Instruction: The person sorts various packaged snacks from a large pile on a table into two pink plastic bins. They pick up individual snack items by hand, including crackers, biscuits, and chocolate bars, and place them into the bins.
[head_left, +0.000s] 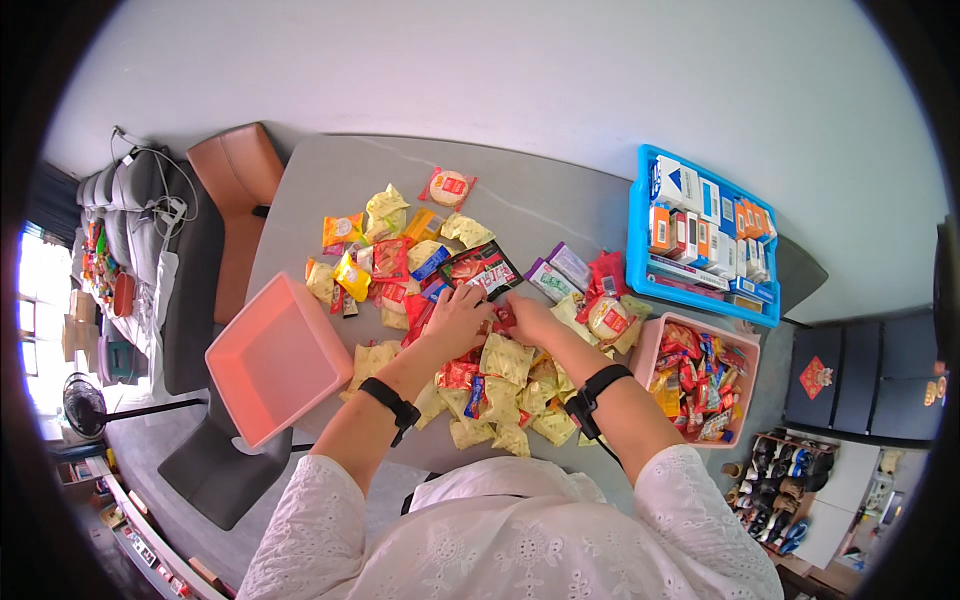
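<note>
A loose heap of wrapped snacks lies before me, with pale yellow packets (508, 358) along its near side. My left hand (456, 319) reaches into the middle with bent fingers, at the lower edge of a black-and-red packet (484, 271). Whether it grips anything is hidden. Close beside it, my right hand (534, 321) has its fingers closed around a small red packet (504, 318), partly covered. Two purple-and-white packets (556, 273) lie beyond the right hand. A round cracker in a clear-and-red wrapper (609, 318) rests to its right.
A pink plastic bin (279, 360) with a bare inside stands tilted at the left of the grey table (322, 172). On the right are a pink bin (646, 351) full of small snacks and a blue basket (637, 225) of boxes. A brown chair (232, 217) adjoins the table.
</note>
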